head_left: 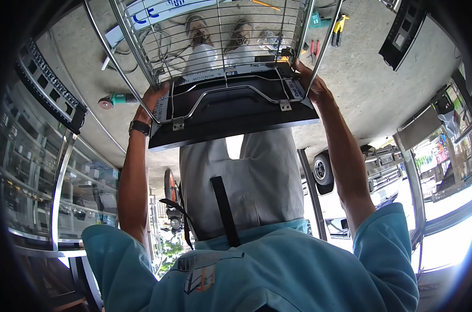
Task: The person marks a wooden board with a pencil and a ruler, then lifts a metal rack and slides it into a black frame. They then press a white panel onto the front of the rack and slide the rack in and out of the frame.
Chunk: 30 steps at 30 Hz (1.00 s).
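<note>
A chrome wire basket (223,39) with a black panel (230,122) across its near end is held between my hands. My left hand (156,99), below a dark wristwatch (140,126), is closed around the panel's left side; its fingers are partly hidden behind it. On the opposite side, my right hand (314,86) grips the panel's right edge close to a metal rod, fingertips partly covered. A bent chrome wire (239,87) runs over the panel, fastened by small metal brackets (285,105). Printed tape lies along the panel's borders.
On the concrete floor lie an angle grinder (116,100), a coiled cable (160,44), red-handled pliers (315,48) and a yellow-handled tool (340,28). My shoes (198,32) are beyond the basket. Glass display shelving (85,182) stands at left, a vehicle wheel (323,169) at right.
</note>
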Available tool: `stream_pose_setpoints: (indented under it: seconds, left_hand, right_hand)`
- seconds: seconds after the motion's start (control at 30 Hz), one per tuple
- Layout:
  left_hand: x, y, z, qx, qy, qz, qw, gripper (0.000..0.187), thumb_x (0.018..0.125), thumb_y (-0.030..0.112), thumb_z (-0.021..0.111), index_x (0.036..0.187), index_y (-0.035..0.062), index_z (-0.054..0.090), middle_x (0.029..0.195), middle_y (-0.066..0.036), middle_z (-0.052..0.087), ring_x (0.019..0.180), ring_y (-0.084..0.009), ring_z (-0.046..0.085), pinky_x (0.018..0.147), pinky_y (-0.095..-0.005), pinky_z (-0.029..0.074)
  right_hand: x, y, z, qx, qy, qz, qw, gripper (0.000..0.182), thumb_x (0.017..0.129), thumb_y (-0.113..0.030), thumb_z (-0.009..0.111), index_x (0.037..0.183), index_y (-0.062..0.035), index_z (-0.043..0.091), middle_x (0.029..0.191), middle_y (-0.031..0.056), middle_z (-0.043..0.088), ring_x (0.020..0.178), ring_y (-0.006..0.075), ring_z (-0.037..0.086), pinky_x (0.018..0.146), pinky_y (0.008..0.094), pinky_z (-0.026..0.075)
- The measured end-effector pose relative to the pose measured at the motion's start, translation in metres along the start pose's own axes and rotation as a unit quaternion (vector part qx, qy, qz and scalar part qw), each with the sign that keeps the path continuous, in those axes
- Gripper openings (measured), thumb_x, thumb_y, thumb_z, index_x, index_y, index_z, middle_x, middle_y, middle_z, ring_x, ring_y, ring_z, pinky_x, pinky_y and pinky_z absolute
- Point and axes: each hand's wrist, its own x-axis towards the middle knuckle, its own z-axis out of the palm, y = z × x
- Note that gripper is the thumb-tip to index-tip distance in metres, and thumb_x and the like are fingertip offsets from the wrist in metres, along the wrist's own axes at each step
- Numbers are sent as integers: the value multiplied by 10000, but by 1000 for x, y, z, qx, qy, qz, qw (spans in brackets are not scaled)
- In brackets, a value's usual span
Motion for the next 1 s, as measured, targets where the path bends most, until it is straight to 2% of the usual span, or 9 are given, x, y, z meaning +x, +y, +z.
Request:
stream_pose_setpoints:
  seconds: [0.1,0.17,0.27,0.4,0.47,0.63,0.7,0.97,1.0]
  left_hand:
    - [5,-5,-9,-52,-46,-52,996,497,745,506,643,953,55,613,830,-9,611,749,-91,564,650,-229,440]
    - [0,2,-8,-75,-95,-25,992,460,761,465,640,967,54,615,841,-14,615,755,-100,568,655,-235,446]
    - [-11,8,11,4,12,51,999,408,777,404,634,978,49,618,855,-22,623,767,-109,577,665,-239,452]
    - [-3,-2,4,28,-8,28,999,415,765,375,642,1005,38,617,901,-36,629,789,-119,584,712,-244,451]
    - [-9,6,5,-48,-43,-49,997,510,739,418,657,1058,24,606,985,-72,625,891,-153,577,800,-267,430]
    - [-7,4,3,50,45,-115,991,736,654,563,688,1133,16,576,1118,-135,582,1060,-213,518,893,-298,384]
    - [-6,-1,0,75,7,-114,991,770,621,600,699,1119,23,586,1110,-128,586,1055,-212,521,898,-308,379]
    - [-6,-8,4,23,29,-24,999,593,661,471,732,1039,28,617,1010,-86,621,996,-178,533,887,-283,367]
    - [-10,-4,3,47,40,-61,996,567,665,467,732,1014,32,626,994,-90,621,962,-179,542,865,-288,379]
  right_hand:
    - [6,2,5,-79,41,28,996,617,791,-306,650,1263,-3,391,1092,110,569,959,182,568,842,292,455]
    - [5,-3,14,-290,46,37,955,533,783,-312,658,1181,5,497,1043,117,594,910,178,579,798,295,462]
    - [-6,-6,25,-227,104,104,963,525,764,-377,672,1111,2,566,1047,110,596,900,171,575,782,290,452]
    - [-18,-18,38,-275,99,126,948,570,750,-447,666,1089,4,585,998,102,616,866,161,582,765,270,453]
    - [-10,-26,35,-388,83,212,893,591,748,-495,650,1056,8,608,949,99,630,844,150,585,759,249,452]
    - [-2,-9,21,-346,121,172,914,581,741,-483,666,1015,28,629,909,95,640,787,131,587,701,242,455]
    - [-13,-10,39,-389,139,95,906,581,721,-558,636,790,18,671,641,51,597,559,99,518,510,257,392]
    - [4,7,4,-434,186,97,876,467,736,-500,648,732,-33,669,570,-7,528,526,65,449,490,256,351]
    - [7,14,-5,-433,190,110,874,445,744,-488,647,726,-43,668,563,-18,515,523,60,439,490,256,348]
